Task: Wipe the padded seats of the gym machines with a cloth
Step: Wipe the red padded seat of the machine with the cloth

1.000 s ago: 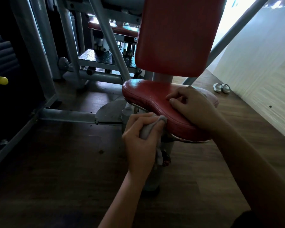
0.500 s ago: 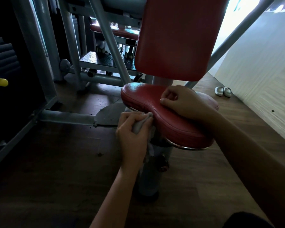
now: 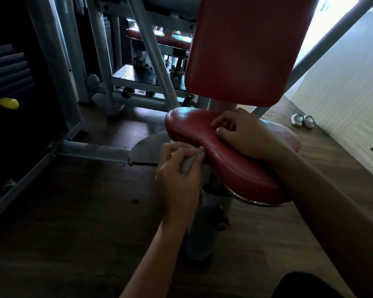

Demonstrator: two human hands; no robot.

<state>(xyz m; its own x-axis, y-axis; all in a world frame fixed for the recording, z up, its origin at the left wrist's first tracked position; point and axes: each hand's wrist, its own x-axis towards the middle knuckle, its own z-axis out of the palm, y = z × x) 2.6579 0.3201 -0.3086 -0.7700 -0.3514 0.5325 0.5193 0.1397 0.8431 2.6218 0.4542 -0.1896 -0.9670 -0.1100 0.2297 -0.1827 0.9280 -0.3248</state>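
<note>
Head view: we are working the left hand (image 3: 179, 175), which is clenching the bunched grey cloth (image 3: 188, 165), a little further left along the near side edge of the red seat (image 3: 235, 168) than a second ago. The cloth's tip is now touching the pad at its narrow waist. To its right, the right hand (image 3: 246, 134) is still resting on the seat top, fingers curled under and gripping nothing. We are judging that the rim is being wiped in short strokes, with the far left lobe and the top under the right hand probably still to do.

Around us, a yellow knob (image 3: 8, 103) is showing in the dark at far left and grey frame posts (image 3: 52, 61) are rising beside it. The seat post (image 3: 202, 237) is standing just behind the left wrist, crowding strokes under the rim. The red backrest (image 3: 241, 50) is overhanging the rear of the seat. A pair of sandals (image 3: 302, 120) is lying by the right wall.
</note>
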